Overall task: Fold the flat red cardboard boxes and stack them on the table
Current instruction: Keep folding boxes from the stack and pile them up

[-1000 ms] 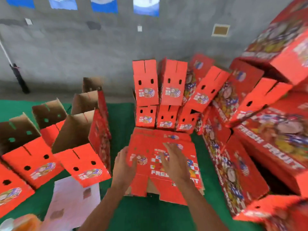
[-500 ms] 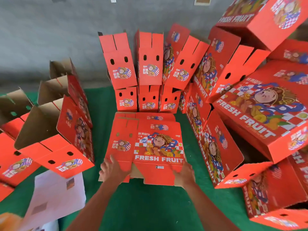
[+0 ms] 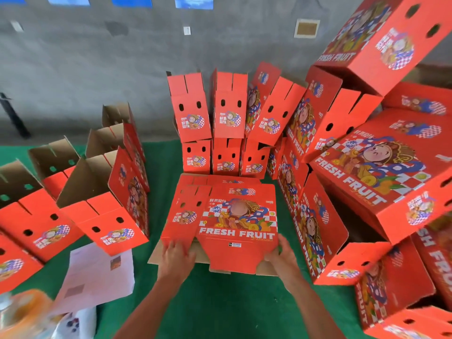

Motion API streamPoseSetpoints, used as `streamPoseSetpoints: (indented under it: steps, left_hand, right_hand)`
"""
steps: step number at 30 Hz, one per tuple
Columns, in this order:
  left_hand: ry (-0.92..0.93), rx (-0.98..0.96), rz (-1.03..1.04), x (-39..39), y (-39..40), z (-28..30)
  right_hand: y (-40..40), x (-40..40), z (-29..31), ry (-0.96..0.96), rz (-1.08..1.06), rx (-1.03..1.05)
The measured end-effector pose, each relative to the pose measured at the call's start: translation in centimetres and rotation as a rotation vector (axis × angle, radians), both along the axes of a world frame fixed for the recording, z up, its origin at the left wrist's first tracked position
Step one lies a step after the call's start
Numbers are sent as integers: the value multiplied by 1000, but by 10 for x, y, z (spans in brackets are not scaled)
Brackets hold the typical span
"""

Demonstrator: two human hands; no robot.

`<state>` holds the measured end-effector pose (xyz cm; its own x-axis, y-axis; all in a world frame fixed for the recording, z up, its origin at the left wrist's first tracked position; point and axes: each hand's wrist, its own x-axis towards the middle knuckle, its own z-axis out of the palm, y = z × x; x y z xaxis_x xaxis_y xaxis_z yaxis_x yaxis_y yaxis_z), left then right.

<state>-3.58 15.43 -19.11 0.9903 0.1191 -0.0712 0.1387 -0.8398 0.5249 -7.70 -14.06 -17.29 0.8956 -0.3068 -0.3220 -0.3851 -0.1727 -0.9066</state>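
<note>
Many folded boxes (image 3: 227, 106) standing stacked; left hand (image 3: 175, 259) and right hand (image 3: 281, 253) are gripping the top flat box (image 3: 234, 228), more flats underneath.

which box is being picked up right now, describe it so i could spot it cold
On the green table, look at the middle gap between the folded boxes standing at the back and the two forearms. The flat box lies atop a flat stack there, left hand and right hand gripping its near edge. Unlike its neighbours, it is unfolded, its FRESH FRUIT print facing up.
</note>
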Motion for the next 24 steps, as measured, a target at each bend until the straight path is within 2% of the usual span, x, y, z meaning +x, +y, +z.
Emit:
streamPoseSetpoints:
  steps: [3, 5, 7, 10, 12, 14, 16, 19, 24]
  left_hand:
    - [-141, 108, -17, -5, 7, 25]
    - [-258, 87, -25, -5, 13, 47]
    - [-375, -21, 1, -3, 18, 77]
    - [-545, -206, 101, 1, 24, 127]
    - [-652, -295, 140, 3, 29, 156]
    - [-713, -408, 129, 1, 36, 180]
    - [-766, -494, 72, -4, 41, 198]
    - [-821, -427, 70, -13, 45, 206]
    - [-703, -384, 100, -30, 36, 182]
  right_hand:
    - [-12, -7, 24, -83, 76, 60]
    - [-19, -8, 46, -153, 107, 0]
    - [-24, -5, 71, -253, 54, -122]
    - [-31, 1, 102, -499, -150, -217]
    - [-36, 6, 125, -651, -275, -129]
    - [-40, 8, 152, -765, -307, -47]
    - [-43, 6, 174, -854, -211, -81]
    - [-41, -2, 189, -933, 14, -137]
    - [-28, -17, 171, -761, 258, -36]
